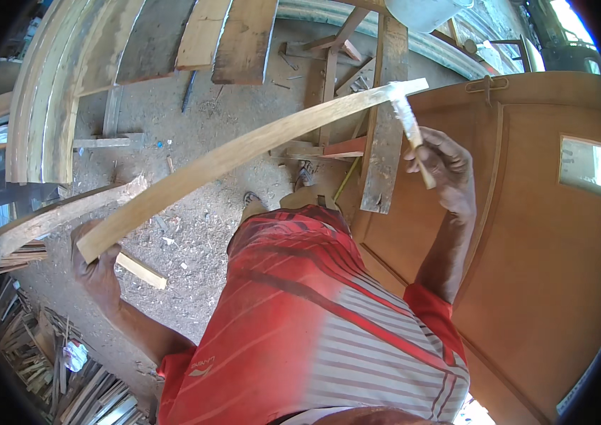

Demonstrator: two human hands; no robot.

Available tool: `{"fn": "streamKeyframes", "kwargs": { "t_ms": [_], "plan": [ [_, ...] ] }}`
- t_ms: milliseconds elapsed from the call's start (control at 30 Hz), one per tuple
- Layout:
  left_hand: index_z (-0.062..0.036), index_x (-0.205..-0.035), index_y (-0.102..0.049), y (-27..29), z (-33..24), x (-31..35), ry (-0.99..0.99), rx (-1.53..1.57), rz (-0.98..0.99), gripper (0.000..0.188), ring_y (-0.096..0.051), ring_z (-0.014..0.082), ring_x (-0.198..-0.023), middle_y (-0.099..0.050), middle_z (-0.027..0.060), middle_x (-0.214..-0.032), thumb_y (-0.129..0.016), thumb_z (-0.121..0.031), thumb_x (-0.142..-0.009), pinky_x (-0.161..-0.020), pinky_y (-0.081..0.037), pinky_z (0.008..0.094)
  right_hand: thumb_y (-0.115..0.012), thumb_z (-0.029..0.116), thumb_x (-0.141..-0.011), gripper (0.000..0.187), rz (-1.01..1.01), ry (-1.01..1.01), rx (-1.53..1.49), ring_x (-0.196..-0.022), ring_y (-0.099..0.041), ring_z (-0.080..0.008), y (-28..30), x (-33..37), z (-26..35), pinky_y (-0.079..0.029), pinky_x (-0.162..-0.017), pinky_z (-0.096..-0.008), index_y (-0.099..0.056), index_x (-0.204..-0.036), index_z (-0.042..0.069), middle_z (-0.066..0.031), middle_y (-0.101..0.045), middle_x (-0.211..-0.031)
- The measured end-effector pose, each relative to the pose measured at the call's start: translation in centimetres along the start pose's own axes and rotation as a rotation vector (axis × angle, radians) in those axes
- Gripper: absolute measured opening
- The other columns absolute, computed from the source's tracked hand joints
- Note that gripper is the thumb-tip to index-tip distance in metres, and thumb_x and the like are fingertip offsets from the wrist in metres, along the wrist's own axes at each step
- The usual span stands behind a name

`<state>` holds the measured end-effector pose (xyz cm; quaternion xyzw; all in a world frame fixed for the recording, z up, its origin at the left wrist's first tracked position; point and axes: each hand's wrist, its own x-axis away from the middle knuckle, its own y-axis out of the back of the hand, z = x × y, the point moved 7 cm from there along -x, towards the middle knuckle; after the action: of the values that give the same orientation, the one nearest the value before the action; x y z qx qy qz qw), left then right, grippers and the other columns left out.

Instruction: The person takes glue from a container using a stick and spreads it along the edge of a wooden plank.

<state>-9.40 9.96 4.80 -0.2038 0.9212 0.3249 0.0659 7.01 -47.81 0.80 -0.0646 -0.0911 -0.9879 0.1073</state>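
Observation:
A long, narrow wooden strip (244, 154) slants across the view from lower left to upper right. My left hand (100, 273) grips its near end, fingers wrapped round it. In my right hand (449, 173) is a short flat wooden stick (411, 132), pinched between thumb and fingers. White paste coats the stick's upper part, which meets the far end of the strip. Some of that paste shows on the strip there too. Just beyond my left hand lies a rough board (53, 218), and a short wood offcut (141, 270) shows beside the hand.
Several planks (244, 42) lie side by side at the far left. A narrow upright board (383, 166) and wooden framing stand ahead. A brown panelled door (541, 283) fills the right side. Scrap wood (46, 354) is heaped at lower left; a white bucket (428, 13) stands far off.

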Motion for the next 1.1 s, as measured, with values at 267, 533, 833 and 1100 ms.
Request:
{"fn": "streamKeyframes", "kwargs": {
  "t_ms": [267,533,833,1100],
  "plan": [
    [-0.0013,-0.116,-0.074,-1.2,0.2,-0.5,-0.052,0.092,0.054,0.05,-0.065,0.0231,-0.107,-0.071,0.0093,-0.114,-0.094,-0.023,-0.075,-0.095,-0.051,0.0374,-0.066,0.005,-0.101,0.033,-0.103,0.048,0.588,-0.09,-0.072,-0.0212,-4.1,1.4,1.2,-0.056,-0.083,-0.0345,-0.07,-0.134,0.003,-0.0143,-0.076,-0.109],
    [-0.0008,-0.118,-0.073,-0.9,1.2,-0.3,-0.106,0.12,0.051,0.048,-0.064,0.0197,-0.107,-0.07,0.0076,-0.116,-0.093,-0.02,-0.079,-0.093,-0.051,0.0338,-0.064,0.003,-0.097,0.038,-0.282,0.239,0.826,-0.097,-0.072,-0.0339,-5.5,2.8,2.6,-0.056,-0.086,-0.0418,-0.071,-0.133,0.009,-0.0186,-0.073,-0.11],
    [-0.0017,-0.113,-0.074,-0.7,-0.5,-0.9,-0.089,0.075,0.027,0.05,-0.064,0.0219,-0.104,-0.07,0.008,-0.112,-0.094,-0.029,-0.077,-0.09,-0.05,0.0354,-0.064,0.0,-0.091,0.046,-0.408,0.306,0.932,-0.095,-0.069,-0.0344,-6.8,3.9,3.2,-0.056,-0.083,-0.0458,-0.071,-0.134,0.014,-0.0149,-0.068,-0.104],
    [0.0008,-0.109,-0.074,-0.7,0.1,-1.3,-0.057,0.108,-0.007,0.051,-0.063,0.0214,-0.101,-0.07,0.0078,-0.108,-0.094,-0.035,-0.078,-0.086,-0.049,0.0349,-0.064,-0.001,-0.09,0.053,-0.515,0.173,0.97,-0.098,-0.067,-0.0349,-5.3,3.8,1.5,-0.056,-0.088,-0.0461,-0.068,-0.139,0.017,-0.0157,-0.065,-0.105]
  ]
}}
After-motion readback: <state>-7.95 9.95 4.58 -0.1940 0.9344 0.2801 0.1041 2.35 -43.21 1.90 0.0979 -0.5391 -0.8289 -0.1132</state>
